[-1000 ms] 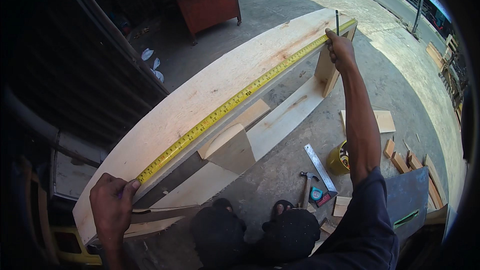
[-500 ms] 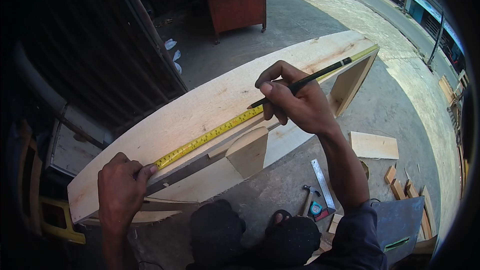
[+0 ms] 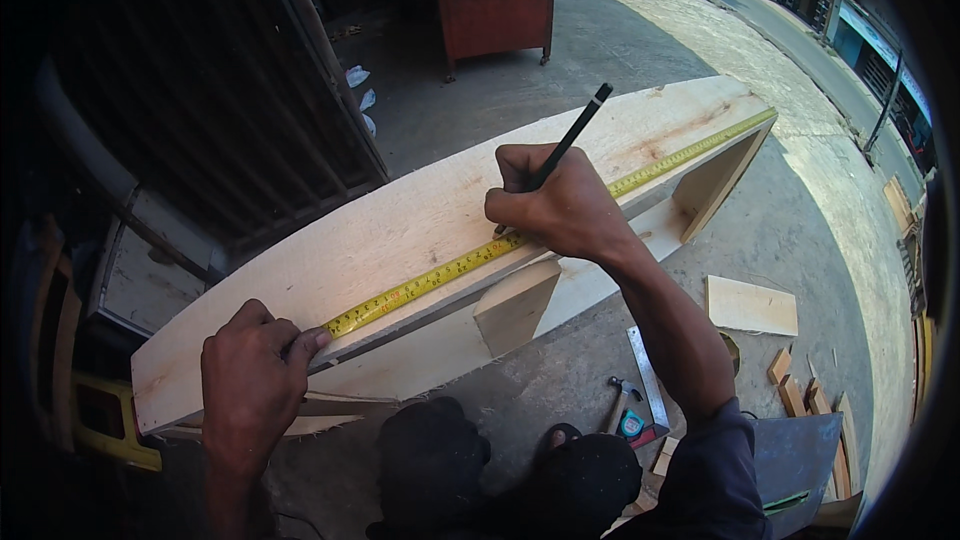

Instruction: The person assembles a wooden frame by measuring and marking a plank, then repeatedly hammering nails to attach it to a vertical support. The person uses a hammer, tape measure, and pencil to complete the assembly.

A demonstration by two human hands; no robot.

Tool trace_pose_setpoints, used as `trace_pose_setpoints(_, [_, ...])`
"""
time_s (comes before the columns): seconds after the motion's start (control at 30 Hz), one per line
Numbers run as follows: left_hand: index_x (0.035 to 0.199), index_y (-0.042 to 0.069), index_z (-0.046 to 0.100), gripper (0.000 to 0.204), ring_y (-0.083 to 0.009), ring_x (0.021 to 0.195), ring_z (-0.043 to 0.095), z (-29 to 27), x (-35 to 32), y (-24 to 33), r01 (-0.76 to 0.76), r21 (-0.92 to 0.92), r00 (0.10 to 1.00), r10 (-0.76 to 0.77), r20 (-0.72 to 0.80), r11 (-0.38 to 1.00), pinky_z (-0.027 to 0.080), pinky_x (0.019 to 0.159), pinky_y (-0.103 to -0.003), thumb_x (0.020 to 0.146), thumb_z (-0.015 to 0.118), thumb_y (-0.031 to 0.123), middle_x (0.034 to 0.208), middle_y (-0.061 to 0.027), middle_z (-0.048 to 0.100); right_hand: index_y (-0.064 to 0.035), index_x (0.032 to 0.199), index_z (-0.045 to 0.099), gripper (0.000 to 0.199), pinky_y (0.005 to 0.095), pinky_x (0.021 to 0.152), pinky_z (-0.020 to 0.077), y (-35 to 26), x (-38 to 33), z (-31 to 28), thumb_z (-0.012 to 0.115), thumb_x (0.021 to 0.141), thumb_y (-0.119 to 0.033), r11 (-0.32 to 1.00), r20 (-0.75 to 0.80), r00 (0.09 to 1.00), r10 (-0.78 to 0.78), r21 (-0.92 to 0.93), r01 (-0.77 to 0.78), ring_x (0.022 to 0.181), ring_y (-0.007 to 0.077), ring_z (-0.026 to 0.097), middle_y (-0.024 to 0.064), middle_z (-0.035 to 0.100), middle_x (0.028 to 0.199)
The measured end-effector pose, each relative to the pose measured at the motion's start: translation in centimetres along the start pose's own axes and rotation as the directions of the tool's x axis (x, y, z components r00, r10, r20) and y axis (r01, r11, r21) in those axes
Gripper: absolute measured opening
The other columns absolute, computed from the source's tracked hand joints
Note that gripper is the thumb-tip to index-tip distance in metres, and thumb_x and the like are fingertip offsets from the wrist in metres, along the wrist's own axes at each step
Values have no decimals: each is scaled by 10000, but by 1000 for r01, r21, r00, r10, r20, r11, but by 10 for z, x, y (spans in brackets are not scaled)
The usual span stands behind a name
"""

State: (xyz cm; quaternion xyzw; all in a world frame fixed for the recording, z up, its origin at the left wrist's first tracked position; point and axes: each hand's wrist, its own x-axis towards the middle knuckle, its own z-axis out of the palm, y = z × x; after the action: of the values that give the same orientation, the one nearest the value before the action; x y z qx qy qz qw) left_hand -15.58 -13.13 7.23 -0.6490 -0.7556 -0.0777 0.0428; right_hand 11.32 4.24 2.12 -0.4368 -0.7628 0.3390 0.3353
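Observation:
A long pale wooden frame with a curved board [image 3: 400, 227] on top lies across the view. Along the board's near edge stretches a yellow tape measure blade [image 3: 436, 283], reaching the far right corner. My left hand [image 3: 252, 377] is closed at the near end of the blade, its thumb pressing the tape against the edge. My right hand [image 3: 563, 202] grips a black pencil [image 3: 581, 128], steeply tilted, and rests over the middle of the tape. The pencil's point is at the tape, mostly hidden by my fingers.
On the concrete floor lie a wood offcut [image 3: 752, 306], a hammer [image 3: 621, 402], a metal square [image 3: 650, 380], a blue tape case [image 3: 631, 425] and several wood blocks [image 3: 790, 395]. A red cabinet [image 3: 497, 10] stands beyond the frame. A dark corrugated wall [image 3: 190, 70] rises at left.
My right hand has come down onto the tape and turned, bringing the pencil from a slant to nearly upright. My left hand still presses the tape. The view has shifted slightly.

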Motion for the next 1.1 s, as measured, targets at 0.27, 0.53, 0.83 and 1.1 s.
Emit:
trace_pose_setpoints(0.27, [857,-16,803,201,-281,641,643,1,-1,2,46,-11,999,-46,10,999,509,655,-418,843,822,184,767,-154,643,-10,658,507,306,361,550,380,-2,1,4,694,827,-184,997,-11,997,-71,-27,70,553,135,460,79,517,562])
trace_pose_setpoints(0.53, [867,-9,806,245,-278,640,663,1,0,0,-8,-6,1000,8,-8,1000,514,640,-414,865,824,236,795,-150,667,-13,653,502,312,345,531,370,2,0,3,687,846,-174,995,-4,996,-85,-45,85,558,118,446,48,487,559])
trace_pose_setpoints(0.83, [921,-4,820,356,-274,673,671,-32,-8,-82,148,-50,977,-138,162,988,514,702,-409,842,837,342,766,-161,712,-120,718,490,337,228,384,287,9,-5,10,731,932,-217,877,-224,972,71,479,46,415,37,374,-18,502,561])
trace_pose_setpoints(1.1, [880,18,825,395,-257,617,687,-53,-32,-166,318,47,884,-314,346,947,520,710,-399,868,798,412,656,-144,714,-133,735,514,365,215,400,252,-6,3,17,742,937,-333,964,-247,953,177,238,-118,435,29,367,-35,477,568])
